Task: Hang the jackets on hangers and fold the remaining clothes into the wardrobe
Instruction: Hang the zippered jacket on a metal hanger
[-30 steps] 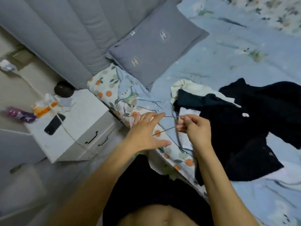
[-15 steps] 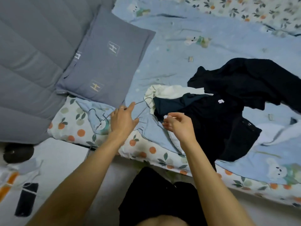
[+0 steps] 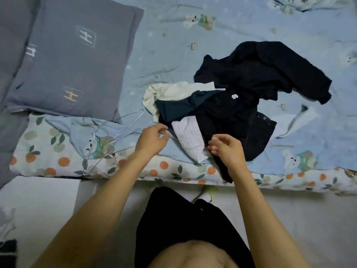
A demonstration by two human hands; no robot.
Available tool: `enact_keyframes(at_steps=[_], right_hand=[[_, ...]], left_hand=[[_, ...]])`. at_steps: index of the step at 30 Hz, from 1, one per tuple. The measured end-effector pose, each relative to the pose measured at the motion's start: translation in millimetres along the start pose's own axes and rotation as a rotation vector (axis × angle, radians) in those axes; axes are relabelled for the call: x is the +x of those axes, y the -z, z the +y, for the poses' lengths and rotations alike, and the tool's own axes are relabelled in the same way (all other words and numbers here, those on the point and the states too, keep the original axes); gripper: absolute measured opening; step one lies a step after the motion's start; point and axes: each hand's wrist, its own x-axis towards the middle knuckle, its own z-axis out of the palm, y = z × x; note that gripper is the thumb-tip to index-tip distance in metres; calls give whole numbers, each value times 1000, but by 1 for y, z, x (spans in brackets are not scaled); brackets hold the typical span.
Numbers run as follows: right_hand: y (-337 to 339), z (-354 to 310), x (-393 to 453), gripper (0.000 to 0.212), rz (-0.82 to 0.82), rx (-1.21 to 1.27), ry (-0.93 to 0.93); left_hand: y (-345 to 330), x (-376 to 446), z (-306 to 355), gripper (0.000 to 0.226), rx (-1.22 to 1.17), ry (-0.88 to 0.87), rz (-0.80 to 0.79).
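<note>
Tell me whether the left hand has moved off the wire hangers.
Yes. The left hand has shifted right, away from the wire hangers, toward the dark clothes.

Black jacket [image 3: 260, 74], cream top [image 3: 173, 91], grey pillow [image 3: 73, 59], light-blue bear-print sheet [image 3: 251, 22], orange-fruit-patterned mattress cover [image 3: 48, 163].

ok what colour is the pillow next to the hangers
Grey, with small embroidered H motifs; the pillow shows best in the head view.

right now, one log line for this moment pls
stage: reaching for clothes | left hand: at dark garment edge, grip unclear | right hand: over white cloth, empty | wire hangers: lying on bed
</note>
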Motion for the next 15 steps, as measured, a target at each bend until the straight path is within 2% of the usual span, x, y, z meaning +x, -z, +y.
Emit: enact_keyframes(at_steps=[4, 8, 15], right_hand=[[59, 10, 3, 8, 103, 62, 20], [109, 26, 20, 8, 129, 62, 26], [210, 38, 114, 15, 117, 37, 82]], left_hand=[[-37, -10, 40, 25, -28, -52, -60], [-70, -4, 81, 19, 20, -90, -104], [-151, 53, 185, 11, 116, -148, -131]])
